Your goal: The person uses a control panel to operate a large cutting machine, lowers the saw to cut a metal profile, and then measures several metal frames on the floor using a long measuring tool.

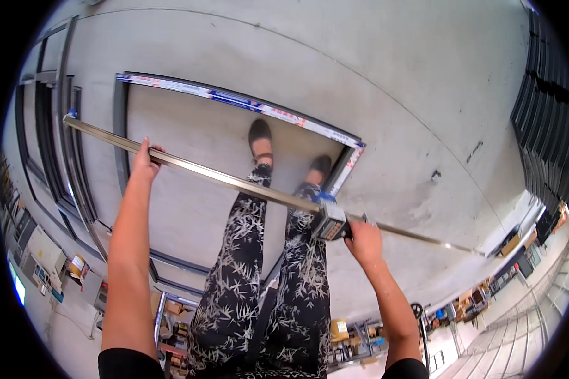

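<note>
A long metal sliding caliper (pixel 221 177) stretches across the view in front of my legs. Its left end carries a blue tip, and a boxy grey sliding head (pixel 330 221) with another blue piece sits right of the middle. My left hand (pixel 148 159) is wrapped round the bar towards its left end, with the thumb up. My right hand (pixel 365 242) is closed beside the sliding head, on its dark grip; the fingertips are partly hidden. Under the bar lies a dark rectangular frame (pixel 121 114), its far side and right corner covered with printed blue, white and red protective film (pixel 234 100).
My shoes (pixel 259 131) stand on the concrete floor (pixel 385 57) inside the frame. More dark frames (pixel 44 126) lean at the left. Stacked black profiles (pixel 544 107) lie far right. Shelves with boxes (pixel 174 312) and cluttered equipment (pixel 44 249) line the lower edge.
</note>
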`<state>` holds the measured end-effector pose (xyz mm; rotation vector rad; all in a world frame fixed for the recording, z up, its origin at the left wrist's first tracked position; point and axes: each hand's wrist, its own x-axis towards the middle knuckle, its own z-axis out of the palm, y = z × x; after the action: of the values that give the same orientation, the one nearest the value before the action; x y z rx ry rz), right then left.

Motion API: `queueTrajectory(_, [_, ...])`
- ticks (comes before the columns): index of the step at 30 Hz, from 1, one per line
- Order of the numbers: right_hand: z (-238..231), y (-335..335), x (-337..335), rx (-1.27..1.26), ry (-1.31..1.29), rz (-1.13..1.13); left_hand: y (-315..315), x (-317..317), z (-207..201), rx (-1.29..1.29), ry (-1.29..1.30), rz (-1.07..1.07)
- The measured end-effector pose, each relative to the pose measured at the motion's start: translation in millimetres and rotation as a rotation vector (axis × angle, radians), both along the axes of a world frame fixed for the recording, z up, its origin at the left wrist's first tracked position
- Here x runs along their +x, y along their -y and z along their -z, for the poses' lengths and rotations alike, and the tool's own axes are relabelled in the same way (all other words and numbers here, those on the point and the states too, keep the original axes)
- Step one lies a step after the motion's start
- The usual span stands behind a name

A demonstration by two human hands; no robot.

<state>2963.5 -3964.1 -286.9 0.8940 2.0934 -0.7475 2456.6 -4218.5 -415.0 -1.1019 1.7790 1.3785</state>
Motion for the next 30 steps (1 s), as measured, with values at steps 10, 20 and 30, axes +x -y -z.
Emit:
queueTrajectory(10, [-123.6, 98.3, -28.1, -0.067, -0.149, -0.17, 61.8, 98.0, -119.4, 0.211, -0.161, -0.208])
queueTrajectory(20, [-194.7, 257.9, 105.4, -0.074, -0.031, -0.164, 226.6, 235.8, -200.2, 0.147, -0.196, -0.167])
queueTrajectory(30, [-232.7, 435.7, 155.7, 0.033, -0.014, -0.207, 421.5, 312.7, -215.3, 0.231, -0.22, -0.31])
